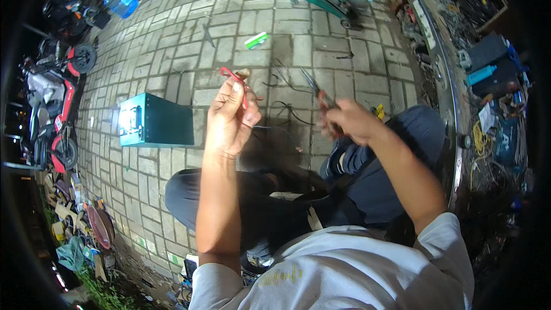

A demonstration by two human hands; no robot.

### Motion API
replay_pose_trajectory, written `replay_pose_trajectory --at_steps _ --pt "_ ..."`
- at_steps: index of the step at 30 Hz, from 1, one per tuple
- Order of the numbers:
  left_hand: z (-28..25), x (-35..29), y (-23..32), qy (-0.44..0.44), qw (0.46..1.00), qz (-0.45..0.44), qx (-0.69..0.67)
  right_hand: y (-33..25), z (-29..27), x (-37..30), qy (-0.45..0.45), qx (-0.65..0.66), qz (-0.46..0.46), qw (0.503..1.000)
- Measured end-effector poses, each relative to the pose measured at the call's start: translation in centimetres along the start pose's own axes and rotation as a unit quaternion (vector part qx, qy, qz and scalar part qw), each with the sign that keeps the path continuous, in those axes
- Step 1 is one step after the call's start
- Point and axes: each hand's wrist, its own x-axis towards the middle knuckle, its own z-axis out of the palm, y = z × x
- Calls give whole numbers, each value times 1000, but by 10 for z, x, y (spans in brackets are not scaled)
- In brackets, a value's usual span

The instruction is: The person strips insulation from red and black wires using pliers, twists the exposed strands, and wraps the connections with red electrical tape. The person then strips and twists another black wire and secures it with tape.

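Holds the left hand (234, 106) raised left of centre, above the grey brick paving (172, 0), with the forearm (219, 206) upright and the fingers curled in toward the thumb. Grips there a thin, bent red strip (225, 71), of unclear material, looped at the upper end and partly covered by the thumb. Extends the right hand (354, 119) from the lower right, closed around metal pliers with red handles (323, 99), with tips pointing up and to the left, apart from the strip. Cannot tell the opening of the plier jaws; loses the handle ends behind the fingers. Shows thin dark wires (296, 117) on the paving between the hands, hard to trace in shadow. Records at left a teal rectangular box (169, 120), with one face lost in glare
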Motion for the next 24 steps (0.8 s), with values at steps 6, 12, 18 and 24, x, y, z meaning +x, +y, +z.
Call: replay_pose_trajectory --at_steps 6,12,18,24 --pt "4 -2 -23 -54 990 -133 0 1 -52 35 262 -549 -204 767" --pt "30 -22 -35 -149 929 -263 214 -69 7 -10 -162 -550 -434 695" --pt "23 -26 -19 -113 875 -228 411 -41 3 -14 -188 -452 -404 773" --pt "16 -26 -40 -107 640 199 735 -27 14 -12 -117 -342 -238 901"
